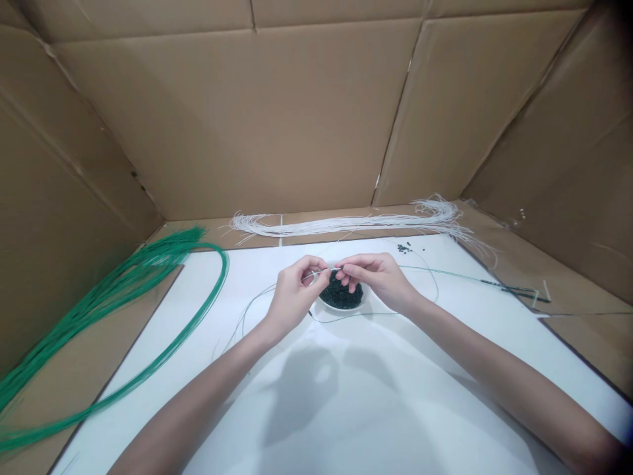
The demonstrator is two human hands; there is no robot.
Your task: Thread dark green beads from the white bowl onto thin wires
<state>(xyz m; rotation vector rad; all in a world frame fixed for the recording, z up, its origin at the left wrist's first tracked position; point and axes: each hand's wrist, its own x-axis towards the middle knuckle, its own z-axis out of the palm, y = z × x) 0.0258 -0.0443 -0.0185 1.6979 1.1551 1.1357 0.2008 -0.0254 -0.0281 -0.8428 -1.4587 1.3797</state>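
My left hand [291, 293] and right hand [380, 277] pinch a thin wire [333, 269] between thumbs and fingers, a short span showing between them, over a bowl [365, 301] of dark beads [341, 295] on the table [415, 422]. Green strands [123, 277] curve across its left edge. Farther off lie loose beads [403, 249], then white strands [336, 226] near the cardboard wall [277, 119].

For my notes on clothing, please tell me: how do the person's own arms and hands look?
The left hand and right hand are bare, without gloves. The left forearm and right forearm are slim and sleeveless as far as they show. No watch or bracelet is visible.
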